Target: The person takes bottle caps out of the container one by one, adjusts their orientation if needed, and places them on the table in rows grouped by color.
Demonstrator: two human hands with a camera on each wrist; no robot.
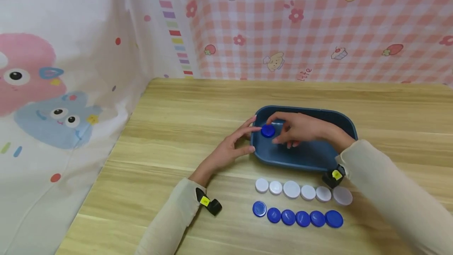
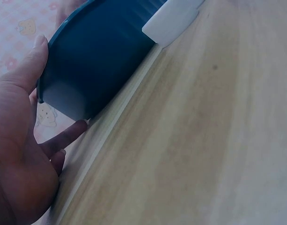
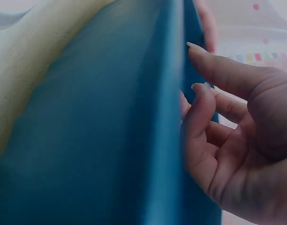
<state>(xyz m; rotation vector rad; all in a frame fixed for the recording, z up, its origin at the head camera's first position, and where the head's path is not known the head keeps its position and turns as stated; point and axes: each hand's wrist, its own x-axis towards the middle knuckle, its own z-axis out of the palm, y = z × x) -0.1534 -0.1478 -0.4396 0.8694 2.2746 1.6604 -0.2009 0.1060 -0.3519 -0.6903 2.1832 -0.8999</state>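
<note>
A dark blue tray (image 1: 311,160) lies on the wooden table, with one blue cap (image 1: 267,130) inside at its left end. My right hand (image 1: 301,127) reaches over the tray, its index finger beside the cap and its thumb a little apart from it. Nothing shows between the right thumb and fingers (image 3: 204,112) in the right wrist view. Straight fingers of my left hand (image 1: 230,148) touch the tray's left end. In the left wrist view, the left thumb (image 2: 33,65) rests along the tray's rim, and another finger reaches its base.
In front of the tray, several white caps (image 1: 291,189) form a row. Nearer to me runs a second row of several blue caps (image 1: 288,217). A patterned cloth (image 1: 297,30) hangs behind the table (image 1: 170,129), and another covers the left side.
</note>
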